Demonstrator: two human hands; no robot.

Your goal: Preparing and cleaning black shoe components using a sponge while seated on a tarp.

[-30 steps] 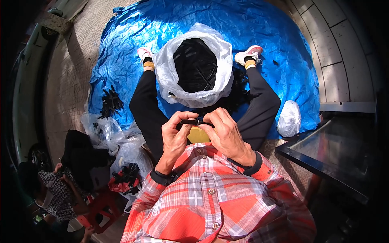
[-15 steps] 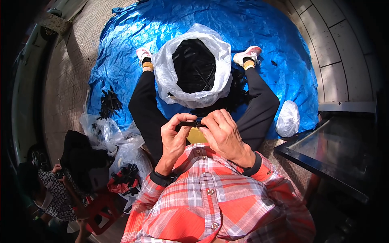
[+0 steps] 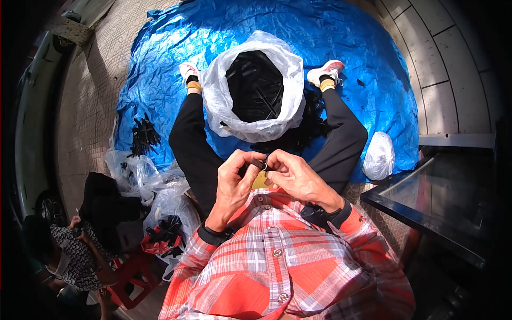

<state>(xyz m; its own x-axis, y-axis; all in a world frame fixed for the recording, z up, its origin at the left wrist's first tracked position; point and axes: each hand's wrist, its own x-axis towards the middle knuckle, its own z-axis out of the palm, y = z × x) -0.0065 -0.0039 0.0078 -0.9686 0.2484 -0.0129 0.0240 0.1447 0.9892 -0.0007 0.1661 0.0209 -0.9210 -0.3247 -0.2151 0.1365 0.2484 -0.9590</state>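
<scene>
In front of my shirt my two hands meet over a short, dark, strap-like piece (image 3: 258, 164) with a small shiny bit at its right end. My left hand (image 3: 233, 178) is closed on it between thumb and curled forefinger. From the other side, my right hand (image 3: 300, 178) pinches at the shiny end; its fingertips partly hide what they grip. Just beyond, between my legs, stands a white plastic bag (image 3: 210, 104) with its rim rolled wide. Many thin black strips (image 3: 253, 88) fill it. More dark pieces (image 3: 314, 120) lie against its right side.
A blue tarp (image 3: 378, 80) spreads under my feet. A black pile (image 3: 144, 136) and clear plastic bags (image 3: 154, 184) lie left; a tied white bag (image 3: 379, 157) sits right. Near right is a dark-edged table (image 3: 426, 205). A person (image 3: 80, 253) sits by a red stool (image 3: 133, 280).
My left hand has turned and risen slightly, tilting the dark piece. My right hand's fingers have shifted from lying over its end to a pinch there.
</scene>
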